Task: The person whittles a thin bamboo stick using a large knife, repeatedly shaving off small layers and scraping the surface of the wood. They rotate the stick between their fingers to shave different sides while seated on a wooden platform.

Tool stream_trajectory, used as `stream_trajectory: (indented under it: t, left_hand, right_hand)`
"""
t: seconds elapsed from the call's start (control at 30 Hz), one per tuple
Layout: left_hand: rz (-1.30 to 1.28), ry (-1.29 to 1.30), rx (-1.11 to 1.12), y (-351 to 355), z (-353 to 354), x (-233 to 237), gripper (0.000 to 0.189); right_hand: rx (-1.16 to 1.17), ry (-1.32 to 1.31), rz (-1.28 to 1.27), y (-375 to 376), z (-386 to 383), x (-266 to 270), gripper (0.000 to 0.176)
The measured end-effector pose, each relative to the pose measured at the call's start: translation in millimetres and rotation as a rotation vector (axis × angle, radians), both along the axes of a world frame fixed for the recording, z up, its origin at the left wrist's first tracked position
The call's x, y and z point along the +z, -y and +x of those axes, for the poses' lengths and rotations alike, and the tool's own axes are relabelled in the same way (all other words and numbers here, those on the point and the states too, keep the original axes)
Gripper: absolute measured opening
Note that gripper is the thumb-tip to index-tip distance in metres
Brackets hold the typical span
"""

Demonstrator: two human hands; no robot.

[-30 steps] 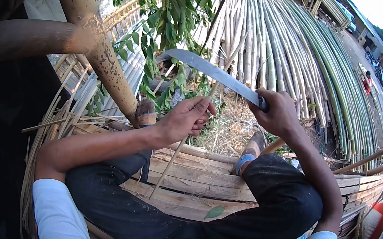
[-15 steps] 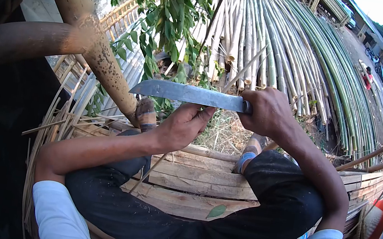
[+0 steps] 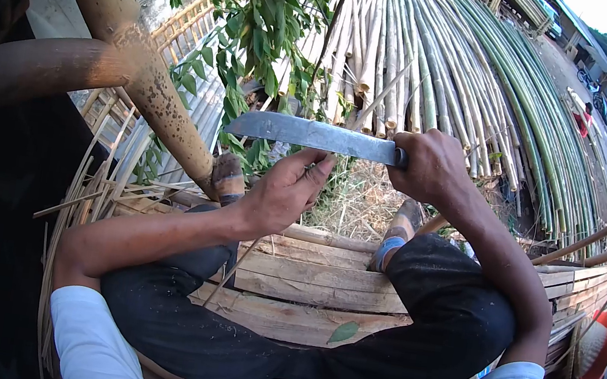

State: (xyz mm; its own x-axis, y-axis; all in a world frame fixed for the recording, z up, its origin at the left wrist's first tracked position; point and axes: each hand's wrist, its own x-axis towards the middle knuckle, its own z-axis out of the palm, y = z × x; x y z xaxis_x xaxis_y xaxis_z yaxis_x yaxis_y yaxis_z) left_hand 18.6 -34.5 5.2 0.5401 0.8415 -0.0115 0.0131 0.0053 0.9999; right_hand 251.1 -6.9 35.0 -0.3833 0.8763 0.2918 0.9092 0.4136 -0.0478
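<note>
My right hand is closed around the dark handle of a large machete-like knife. Its broad grey blade lies nearly level across the view, tip to the left. Just under the blade, my left hand is closed in a pinch, thumb and forefinger close to the lower edge. A thin bamboo strip comes out below the left hand and slants down between my legs. Its upper part is mostly hidden by the fingers.
I sit cross-legged on wooden slats with a leaf on them. A thick bamboo post rises at left, beside leafy branches. Long bamboo poles lie ahead. An orange-and-white hat is at right; a distant person is beyond.
The knife and my right hand have shifted slightly right and up. My left hand has risen a little, its fingers still pinched below the blade.
</note>
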Motion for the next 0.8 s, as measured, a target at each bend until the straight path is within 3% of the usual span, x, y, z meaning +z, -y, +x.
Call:
stream_trajectory:
  t: [0.4, 0.47, 0.53, 0.6, 0.63, 0.67, 0.73, 0.8]
  left_hand:
    - [0.014, 0.019, -0.042, -4, -6, -2, 0.026]
    - [0.013, 0.026, -0.048, -2, -9, -2, 0.026]
    - [-0.032, -0.021, -0.069, 2, -10, 0, 0.025]
    - [-0.052, 0.026, -0.151, 8, -8, 7, 0.026]
    - [-0.073, 0.069, -0.226, 10, -7, 9, 0.027]
    - [-0.070, 0.070, -0.221, 8, -8, 9, 0.027]
    - [-0.175, 0.157, -0.139, 0, -7, 4, 0.026]
    - [-0.195, 0.164, -0.149, -6, -9, 0, 0.027]
  right_hand:
    - [-0.137, -0.020, 0.009, -6, 29, -1, 0.014]
    - [-0.263, -0.222, -0.020, -5, 42, -5, 0.016]
    - [-0.424, -0.300, -0.155, -8, 57, -2, 0.033]
    - [-0.416, -0.507, -0.137, -15, 84, -14, 0.040]
    - [-0.425, -0.702, -0.169, -14, 89, -22, 0.038]
    - [-0.419, -0.701, -0.168, -13, 93, -25, 0.038]
    - [-0.408, -1.344, -0.425, -9, 89, -22, 0.035]
    - [-0.377, -1.364, -0.378, -5, 81, -14, 0.034]
